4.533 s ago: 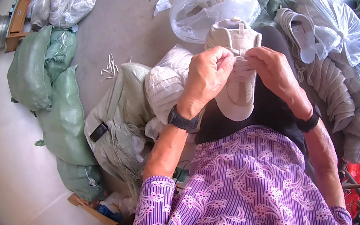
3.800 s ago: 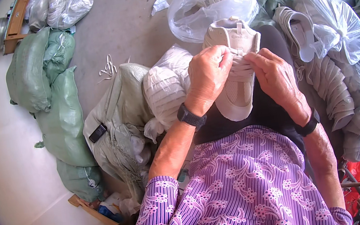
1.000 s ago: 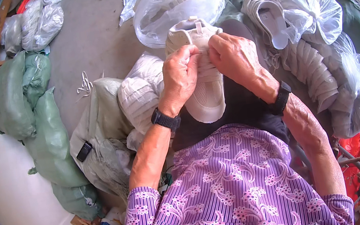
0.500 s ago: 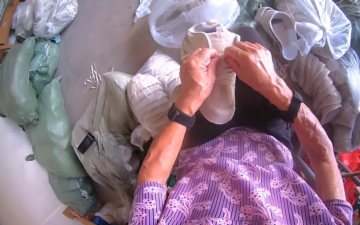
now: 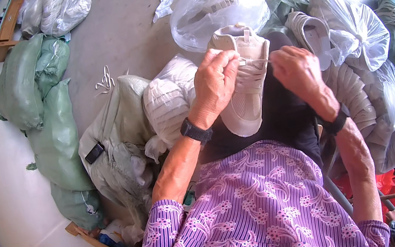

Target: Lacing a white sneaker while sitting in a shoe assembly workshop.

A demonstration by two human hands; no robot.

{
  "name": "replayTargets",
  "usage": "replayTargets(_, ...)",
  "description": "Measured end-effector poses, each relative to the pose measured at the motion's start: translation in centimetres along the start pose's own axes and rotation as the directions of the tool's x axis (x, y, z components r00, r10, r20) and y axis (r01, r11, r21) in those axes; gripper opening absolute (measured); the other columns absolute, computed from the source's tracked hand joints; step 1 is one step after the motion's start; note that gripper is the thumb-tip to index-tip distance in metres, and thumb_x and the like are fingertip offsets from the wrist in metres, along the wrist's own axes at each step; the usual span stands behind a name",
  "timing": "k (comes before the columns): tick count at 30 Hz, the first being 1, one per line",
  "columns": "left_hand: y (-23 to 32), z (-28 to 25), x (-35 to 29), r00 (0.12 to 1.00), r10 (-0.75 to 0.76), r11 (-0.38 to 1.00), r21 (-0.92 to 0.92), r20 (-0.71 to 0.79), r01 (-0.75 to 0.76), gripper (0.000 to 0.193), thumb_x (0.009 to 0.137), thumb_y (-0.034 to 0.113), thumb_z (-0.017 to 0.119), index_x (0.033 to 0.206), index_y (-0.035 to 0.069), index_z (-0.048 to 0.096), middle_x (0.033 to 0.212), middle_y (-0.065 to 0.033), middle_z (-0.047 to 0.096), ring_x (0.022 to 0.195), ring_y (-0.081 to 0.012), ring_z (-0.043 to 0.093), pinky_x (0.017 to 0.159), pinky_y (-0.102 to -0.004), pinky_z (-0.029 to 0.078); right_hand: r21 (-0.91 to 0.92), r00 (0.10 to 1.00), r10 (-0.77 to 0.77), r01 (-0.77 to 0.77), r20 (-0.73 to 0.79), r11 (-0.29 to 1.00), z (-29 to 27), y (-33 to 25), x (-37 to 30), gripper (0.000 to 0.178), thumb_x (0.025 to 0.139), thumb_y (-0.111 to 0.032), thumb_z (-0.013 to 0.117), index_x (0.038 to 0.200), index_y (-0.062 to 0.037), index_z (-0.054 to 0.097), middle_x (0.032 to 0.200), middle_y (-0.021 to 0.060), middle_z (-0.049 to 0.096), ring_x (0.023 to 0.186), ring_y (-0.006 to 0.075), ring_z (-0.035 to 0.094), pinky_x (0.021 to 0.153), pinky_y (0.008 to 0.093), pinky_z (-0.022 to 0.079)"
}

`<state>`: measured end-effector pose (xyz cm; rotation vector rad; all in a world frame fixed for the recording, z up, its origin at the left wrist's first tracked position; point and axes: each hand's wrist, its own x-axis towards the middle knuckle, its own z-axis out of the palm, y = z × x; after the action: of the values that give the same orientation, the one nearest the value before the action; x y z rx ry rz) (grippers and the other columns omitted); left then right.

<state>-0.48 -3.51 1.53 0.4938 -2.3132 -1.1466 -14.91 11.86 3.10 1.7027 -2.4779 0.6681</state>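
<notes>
A beige sneaker [image 5: 248, 103] rests on my lap, toe toward me and its ankle opening facing away. At its left edge my left hand [image 5: 216, 82] is closed, thumb and forefinger pinched by the upper lacing. A pale shoelace [image 5: 257, 60] runs across the tongue from there toward my right hand [image 5: 296, 69]. That hand is just right of the shoe and clear of it, fingers curled in a pinch on the lace. The very tips of the right fingers are hard to make out.
Clear bags of beige shoes [image 5: 356, 89] lie at my right, with one loose shoe [image 5: 311, 37] on top. Ahead is a clear plastic bag [image 5: 219, 10]. Left are white wrapped shoes [image 5: 170, 97], a pale sack [image 5: 120, 119] and green sacks [image 5: 54, 140]. Loose laces [image 5: 105, 80] lie on the floor.
My right hand has moved right, off the shoe, drawing the lace out sideways. My left hand has stayed by the shoe's left edge, shifting slightly. More of the laced front now shows.
</notes>
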Motion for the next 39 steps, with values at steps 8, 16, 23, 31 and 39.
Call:
replayTargets(8,-1.5,-0.8,4.6,0.989,0.146,0.981,0.134,-0.031,-0.14,0.014,0.088,0.009,0.052,0.097,0.004,0.062,0.09,-0.0102,0.059,0.08,-0.022,0.059,0.071,-0.0315,0.047,0.173,1.0,-0.028,0.03,-0.011,0.985,-0.9,-1.0,1.4,0.014,0.073,-0.013,0.061,0.086,-0.0098,0.061,0.082,0.0055,0.052,0.083,0.0243,0.053,0.072,0.0375,0.042)
replayTargets(16,-3.3,0.8,6.3,0.956,0.217,0.949,0.185,0.197,-0.254,0.019,0.088,0.019,0.052,0.092,0.006,0.065,0.089,-0.0103,0.062,0.088,-0.0284,0.057,0.078,-0.0354,0.045,-0.152,0.996,0.023,-0.009,0.091,0.988,-1.8,5.0,-1.0,0.004,0.072,-0.008,0.057,0.073,-0.0054,0.055,0.079,0.0103,0.049,0.081,0.03,0.051,0.07,0.0406,0.043)
replayTargets(23,-3.6,-0.4,5.5,0.975,-0.006,1.0,0.01,0.223,0.004,0.02,0.086,0.022,0.054,0.089,0.005,0.064,0.084,-0.0142,0.061,0.081,-0.0321,0.058,0.073,-0.0386,0.046,-0.606,0.791,0.612,-0.486,0.002,0.63,-9.0,23.3,-13.3,0.011,0.08,-0.008,0.051,0.086,-0.0003,0.057,0.092,0.0173,0.056,0.087,0.0356,0.057,0.074,0.0441,0.046)
replayTargets(31,-2.0,-0.2,5.2,0.982,0.015,1.0,-0.002,0.189,-0.015,0.011,0.084,0.014,0.058,0.089,0.005,0.062,0.083,-0.011,0.059,0.075,-0.0255,0.059,0.068,-0.0333,0.047,0.039,0.927,0.368,-0.371,0.074,0.928,-3.8,12.6,-6.7,0.012,0.078,-0.007,0.059,0.09,-0.0029,0.059,0.089,0.0137,0.055,0.088,0.034,0.055,0.077,0.0396,0.044)
replayTargets(39,-1.8,-0.3,5.2,0.977,0.039,0.995,0.081,0.209,-0.057,0.012,0.085,0.013,0.058,0.092,0.004,0.061,0.086,-0.0074,0.059,0.077,-0.0196,0.058,0.069,-0.0298,0.046,0.234,0.999,-0.045,0.041,0.009,0.971,-0.6,2.2,-0.1,0.016,0.07,-0.015,0.068,0.083,-0.0085,0.061,0.088,0.0067,0.054,0.085,0.0266,0.052,0.077,0.039,0.039)
